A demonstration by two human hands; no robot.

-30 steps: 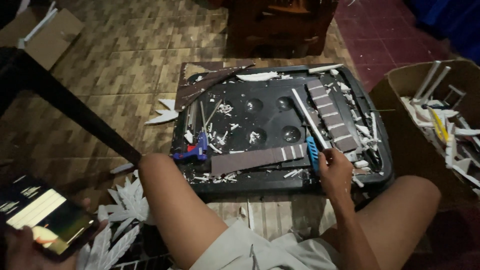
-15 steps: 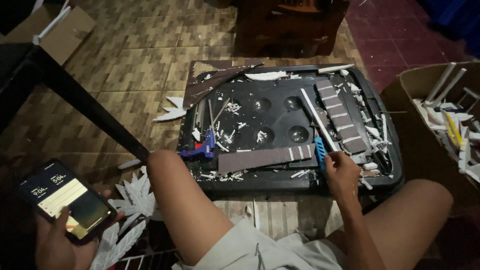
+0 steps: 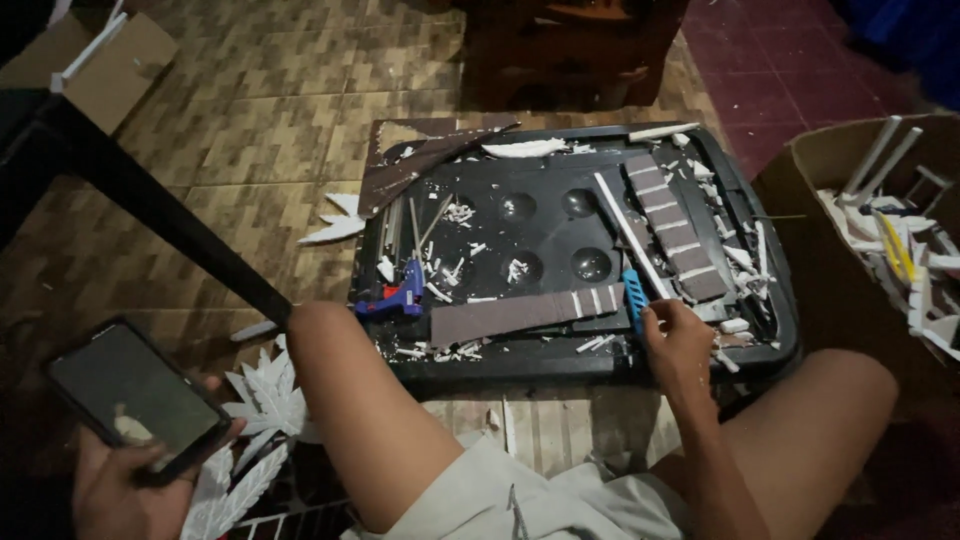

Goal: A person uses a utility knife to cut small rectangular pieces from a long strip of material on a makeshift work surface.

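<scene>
A: What shifted?

B: I watched the left hand (image 3: 125,480) bring the dark slab smartphone (image 3: 135,400) up closer, fingers wrapped round it, the screen gone dim.

A: And the right hand (image 3: 680,345)?

B: It stayed on the black moulded plastic tray (image 3: 560,360), pinching the slim blue craft knife (image 3: 634,296), I think.

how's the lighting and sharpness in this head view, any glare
Head view: dim, warm light; the black tray centre is sharpest, corners fall into dark shadow. The phone in the left hand shows faint screen reflections. Right hand is slightly soft.
</scene>
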